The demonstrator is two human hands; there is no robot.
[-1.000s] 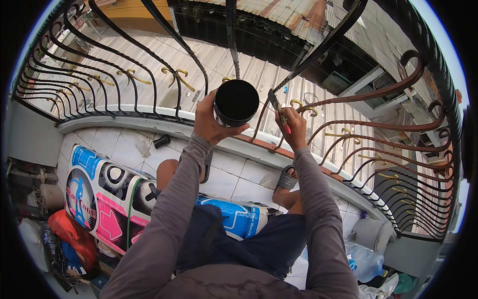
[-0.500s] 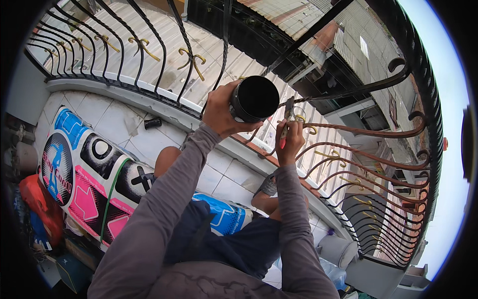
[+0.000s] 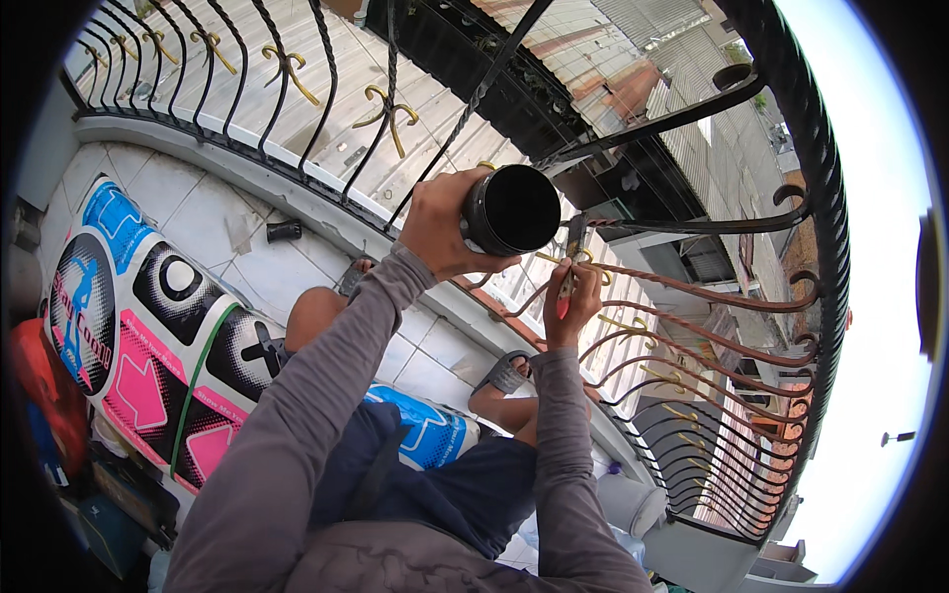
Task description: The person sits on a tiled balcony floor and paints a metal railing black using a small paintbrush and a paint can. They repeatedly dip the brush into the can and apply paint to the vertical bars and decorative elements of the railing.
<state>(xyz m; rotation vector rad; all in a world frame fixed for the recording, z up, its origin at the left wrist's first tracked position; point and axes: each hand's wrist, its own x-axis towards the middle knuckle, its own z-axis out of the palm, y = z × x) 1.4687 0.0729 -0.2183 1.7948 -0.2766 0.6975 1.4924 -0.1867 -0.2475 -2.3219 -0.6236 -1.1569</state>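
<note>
My left hand (image 3: 442, 222) grips a black paint can (image 3: 514, 210) from its left side, with the dark mouth facing me. The inside is too dark to show how full it is. Just right of the can, my right hand (image 3: 573, 301) holds a paintbrush (image 3: 576, 239) by its handle, which has a red end. Its dark bristles point up, beside a bar of the metal railing (image 3: 692, 226); I cannot tell whether they touch it. Bars at the left and top are black, while several at the right are reddish brown. Yellow-gold scrolls (image 3: 392, 119) decorate the bars.
A rolled mat (image 3: 138, 336) with pink, blue and black print lies on the tiled floor at the left. Near the railing's low ledge (image 3: 326, 201) lies a small black cylinder (image 3: 284, 231). A grey bucket (image 3: 631, 502) stands at the lower right. Roofs (image 3: 682, 79) show beyond the railing.
The railing and floor have shifted left in view. The can and brush stay close together, a little lower. The brush now points more straight up beside the bar.
</note>
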